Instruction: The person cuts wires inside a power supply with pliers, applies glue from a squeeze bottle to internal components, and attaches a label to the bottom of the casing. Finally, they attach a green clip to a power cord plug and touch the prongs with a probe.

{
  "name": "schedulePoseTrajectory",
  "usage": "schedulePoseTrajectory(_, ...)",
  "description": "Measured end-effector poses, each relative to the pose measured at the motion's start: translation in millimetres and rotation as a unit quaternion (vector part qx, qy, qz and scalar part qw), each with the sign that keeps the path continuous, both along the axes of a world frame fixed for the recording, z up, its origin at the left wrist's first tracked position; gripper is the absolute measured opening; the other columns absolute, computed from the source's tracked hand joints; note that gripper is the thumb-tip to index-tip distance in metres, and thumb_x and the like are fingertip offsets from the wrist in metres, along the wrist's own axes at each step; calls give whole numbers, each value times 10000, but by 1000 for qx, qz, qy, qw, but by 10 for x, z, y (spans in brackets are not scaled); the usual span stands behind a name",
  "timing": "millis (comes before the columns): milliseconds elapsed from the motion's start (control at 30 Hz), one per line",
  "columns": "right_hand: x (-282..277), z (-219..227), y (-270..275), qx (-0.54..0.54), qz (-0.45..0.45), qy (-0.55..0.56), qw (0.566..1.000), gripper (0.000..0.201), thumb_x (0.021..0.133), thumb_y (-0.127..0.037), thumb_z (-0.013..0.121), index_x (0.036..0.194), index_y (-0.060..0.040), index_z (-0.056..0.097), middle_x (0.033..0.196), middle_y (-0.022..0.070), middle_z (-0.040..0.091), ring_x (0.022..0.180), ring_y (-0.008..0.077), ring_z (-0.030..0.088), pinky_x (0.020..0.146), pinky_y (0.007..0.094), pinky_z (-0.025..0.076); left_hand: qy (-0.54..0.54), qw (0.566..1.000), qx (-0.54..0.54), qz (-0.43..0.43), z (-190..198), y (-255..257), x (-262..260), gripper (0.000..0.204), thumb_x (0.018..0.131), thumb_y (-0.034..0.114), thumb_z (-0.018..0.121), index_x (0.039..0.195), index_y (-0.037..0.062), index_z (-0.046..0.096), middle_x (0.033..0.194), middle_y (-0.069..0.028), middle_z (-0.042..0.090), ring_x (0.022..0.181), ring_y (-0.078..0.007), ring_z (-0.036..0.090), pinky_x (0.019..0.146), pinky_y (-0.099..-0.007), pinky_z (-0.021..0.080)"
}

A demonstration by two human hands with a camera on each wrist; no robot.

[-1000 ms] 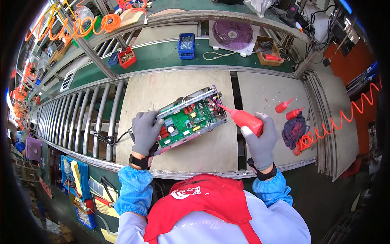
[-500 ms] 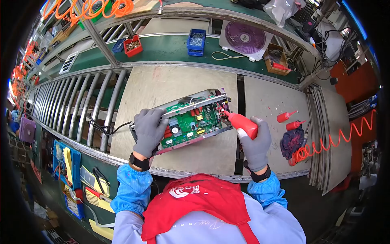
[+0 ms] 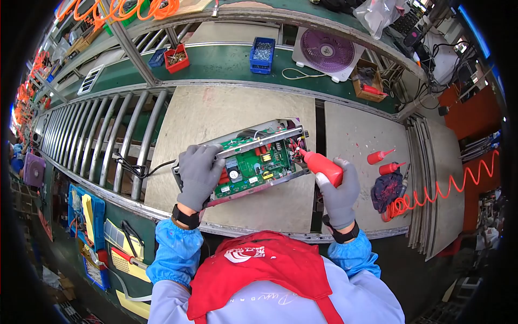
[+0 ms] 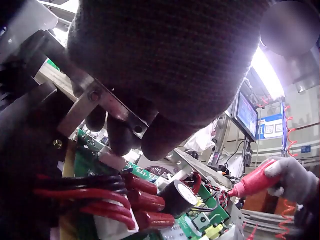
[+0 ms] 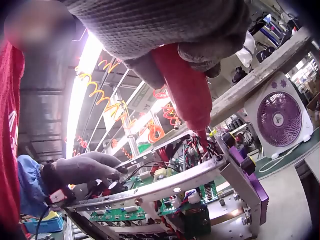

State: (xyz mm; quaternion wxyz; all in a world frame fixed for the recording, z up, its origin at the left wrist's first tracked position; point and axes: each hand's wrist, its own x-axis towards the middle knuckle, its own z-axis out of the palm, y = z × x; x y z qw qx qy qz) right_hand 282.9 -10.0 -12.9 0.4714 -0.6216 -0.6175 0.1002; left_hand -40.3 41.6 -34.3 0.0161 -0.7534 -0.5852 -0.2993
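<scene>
A metal chassis (image 3: 284, 181) with a green circuit board (image 3: 249, 166) inside lies tilted on the bench, its top uncovered. My gloved left hand (image 3: 198, 171) grips its left end, fingers over the frame; in the left wrist view those fingers curl past a metal bracket (image 4: 111, 106). In my right hand (image 3: 343, 193) is a red squeeze bottle (image 3: 325, 167), pinched between thumb and fingers. Its nozzle points down into the wires (image 5: 192, 150) at the chassis's right end, beside a purple end panel (image 5: 255, 187). Red cylindrical parts (image 4: 150, 201) sit on the board near my left hand.
Two more red bottles (image 3: 381, 156) lie on the right board, near a dark rag (image 3: 386, 191) and a coiled red hose (image 3: 431, 197). Rollers (image 3: 127, 143) run off to the left. Screw bins (image 3: 262, 55) and a purple fan (image 3: 327, 51) stand behind. A black cord (image 3: 141, 171) trails left.
My right hand has brought the bottle slightly left and down, with its nozzle deeper among the wires. The head view has shifted a little. My left hand keeps its hold on the chassis.
</scene>
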Motion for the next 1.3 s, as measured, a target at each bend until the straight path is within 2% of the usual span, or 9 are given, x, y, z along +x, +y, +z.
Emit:
schedulePoseTrajectory(167,72,11,5,-40,-14,64,997,484,756,-108,814,1166,42,605,1096,197,651,1003,317,661,885,391,524,2,1000,-6,-1,2,7,-3,273,804,215,738,1066,146,713,912,-34,689,934,-265,618,835,-432,423)
schedulePoseTrajectory(567,70,-52,-14,-22,8,30,999,471,775,-91,812,1173,41,598,1118,203,644,1014,316,661,890,382,529,5,1000,-22,-1,25,19,1,279,813,221,726,1079,138,703,963,-31,706,945,-260,616,840,-428,422)
schedulePoseTrajectory(967,74,70,21,-21,-1,-8,1000,470,747,-108,813,1146,34,608,1080,214,656,988,357,672,867,405,540,9,1000,-25,2,44,27,4,273,817,222,726,1076,137,712,980,-34,715,939,-258,617,839,-424,423)
schedulePoseTrajectory(1167,119,92,45,-48,-4,44,998,462,760,-133,806,1148,32,619,1065,200,662,971,322,671,854,382,536,9,1000,-22,4,45,30,4,269,814,217,730,1070,138,717,980,-36,717,936,-258,619,837,-422,425)
schedulePoseTrajectory(1300,169,103,89,-73,-18,80,994,458,775,-165,793,1149,34,618,1023,165,665,932,268,661,837,364,534,6,1000,-14,3,46,31,9,270,811,216,732,1069,138,719,973,-37,716,933,-259,620,836,-419,425)
